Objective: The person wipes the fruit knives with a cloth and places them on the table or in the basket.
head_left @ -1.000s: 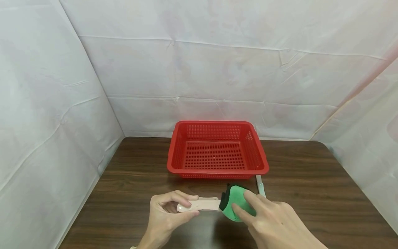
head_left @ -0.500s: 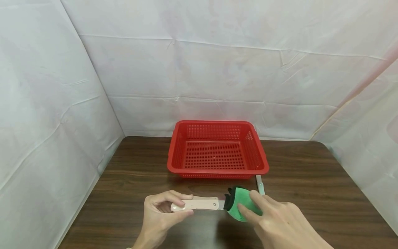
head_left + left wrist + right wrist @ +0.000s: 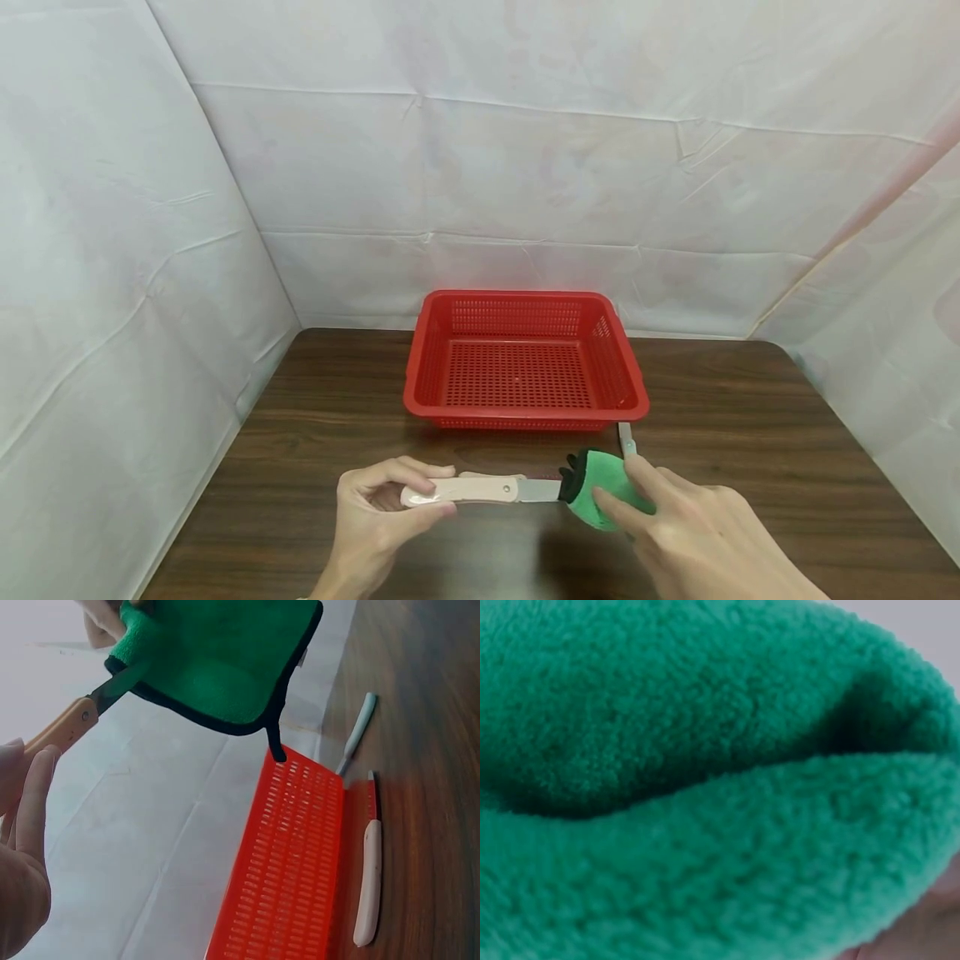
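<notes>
My left hand (image 3: 371, 521) grips the pale pink handle of a folding knife (image 3: 476, 490), held level above the table with its blade pointing right. A green cloth (image 3: 609, 483) with black edging is folded around the far end of the blade, and my right hand (image 3: 693, 533) pinches it there. In the left wrist view the blade runs into the cloth (image 3: 217, 664), which hides its tip. Green pile of the cloth (image 3: 705, 855) nearly fills the right wrist view, so the right fingers are mostly hidden there.
Behind the hands stands a red plastic basket (image 3: 517, 414) on the dark wood table (image 3: 322, 408). A knife with a light green handle (image 3: 361, 724) lies by its right side. Another knife, pale-handled (image 3: 367, 885), lies in front of it. White sheets (image 3: 525, 167) enclose the table.
My right hand has slid rightward with the cloth, baring more of the blade near the handle. The left hand and knife have shifted slightly left. The basket has stayed put.
</notes>
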The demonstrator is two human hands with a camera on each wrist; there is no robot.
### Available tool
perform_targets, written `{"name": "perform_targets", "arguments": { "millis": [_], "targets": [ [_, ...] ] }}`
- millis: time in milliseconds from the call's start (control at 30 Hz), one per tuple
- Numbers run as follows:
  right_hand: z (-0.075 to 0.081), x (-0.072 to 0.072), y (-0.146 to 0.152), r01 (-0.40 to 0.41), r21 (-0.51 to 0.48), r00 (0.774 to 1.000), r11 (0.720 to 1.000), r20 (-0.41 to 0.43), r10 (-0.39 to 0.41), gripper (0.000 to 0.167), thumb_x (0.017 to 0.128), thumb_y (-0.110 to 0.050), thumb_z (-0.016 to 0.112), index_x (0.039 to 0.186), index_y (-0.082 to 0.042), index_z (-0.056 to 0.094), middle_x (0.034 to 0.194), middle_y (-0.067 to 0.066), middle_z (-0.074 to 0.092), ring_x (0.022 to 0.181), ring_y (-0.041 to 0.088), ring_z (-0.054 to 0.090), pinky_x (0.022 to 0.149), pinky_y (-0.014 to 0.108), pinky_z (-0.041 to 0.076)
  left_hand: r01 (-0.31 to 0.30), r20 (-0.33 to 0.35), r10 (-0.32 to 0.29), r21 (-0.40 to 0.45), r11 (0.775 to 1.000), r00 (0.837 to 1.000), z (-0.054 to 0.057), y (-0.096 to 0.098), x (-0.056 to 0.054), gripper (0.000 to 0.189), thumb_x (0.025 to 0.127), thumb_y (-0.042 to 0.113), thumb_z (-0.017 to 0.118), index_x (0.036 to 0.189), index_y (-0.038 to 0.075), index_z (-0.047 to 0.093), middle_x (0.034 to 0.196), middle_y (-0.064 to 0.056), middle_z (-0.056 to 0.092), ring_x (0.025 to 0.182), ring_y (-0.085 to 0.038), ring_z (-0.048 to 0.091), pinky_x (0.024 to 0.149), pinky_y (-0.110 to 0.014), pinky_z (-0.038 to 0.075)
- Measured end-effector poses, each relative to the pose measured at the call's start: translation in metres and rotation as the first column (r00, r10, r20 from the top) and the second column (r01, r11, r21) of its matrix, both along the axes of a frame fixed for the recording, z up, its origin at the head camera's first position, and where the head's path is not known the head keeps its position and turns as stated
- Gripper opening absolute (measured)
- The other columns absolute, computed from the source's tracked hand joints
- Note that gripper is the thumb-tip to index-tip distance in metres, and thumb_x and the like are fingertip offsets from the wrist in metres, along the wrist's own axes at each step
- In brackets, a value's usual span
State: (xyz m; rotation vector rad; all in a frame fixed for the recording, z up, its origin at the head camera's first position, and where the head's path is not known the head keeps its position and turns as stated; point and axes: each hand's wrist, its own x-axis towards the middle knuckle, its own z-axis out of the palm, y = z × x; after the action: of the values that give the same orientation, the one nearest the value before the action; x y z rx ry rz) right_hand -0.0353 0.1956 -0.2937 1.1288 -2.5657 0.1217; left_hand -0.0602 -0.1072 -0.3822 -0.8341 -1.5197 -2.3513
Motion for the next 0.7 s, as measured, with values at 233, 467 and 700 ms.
{"name": "perform_targets", "arguments": {
  "millis": [233,467,700],
  "targets": [
    [-0.0005,0.0004,0.0034,-0.007,-0.01,1.0,1.0,-0.02,0.007,0.057,0.052,-0.015,0.09,0.105,-0.023,0.071,0.088,0.002,0.049,0.058,0.001,0.035,0.039,0.004,0.025,-0.006,0.025,0.007,-0.009,1.0,1.0,0.0008,-0.0019,0.0004,0.031,0.066,-0.028,0.065,0.086,-0.005,0.066,0.094,-0.028,0.066,0.081,-0.027,0.068,0.062,-0.029,0.058],
    [-0.0004,0.0004,0.0051,-0.008,-0.023,0.999,1.0,-0.039,0.007,0.056,0.049,-0.012,0.088,0.101,-0.024,0.072,0.084,-0.002,0.04,0.057,-0.001,0.028,0.039,0.004,0.019,-0.017,0.017,0.017,-0.013,1.0,1.0,0.0005,-0.0019,-0.0008,0.032,0.065,-0.028,0.066,0.087,-0.005,0.066,0.094,-0.026,0.067,0.083,-0.028,0.068,0.063,-0.031,0.059],
    [0.0003,0.0013,0.0075,0.011,-0.038,0.998,0.999,-0.055,-0.013,0.058,0.047,-0.01,0.085,0.102,-0.024,0.072,0.083,-0.003,0.038,0.057,-0.001,0.027,0.039,0.005,0.018,-0.065,0.008,0.066,-0.043,0.997,0.998,-0.0002,-0.0037,-0.0018,0.032,0.065,-0.027,0.068,0.086,-0.004,0.066,0.094,-0.023,0.069,0.084,-0.027,0.068,0.064,-0.028,0.058]
  ]
}}
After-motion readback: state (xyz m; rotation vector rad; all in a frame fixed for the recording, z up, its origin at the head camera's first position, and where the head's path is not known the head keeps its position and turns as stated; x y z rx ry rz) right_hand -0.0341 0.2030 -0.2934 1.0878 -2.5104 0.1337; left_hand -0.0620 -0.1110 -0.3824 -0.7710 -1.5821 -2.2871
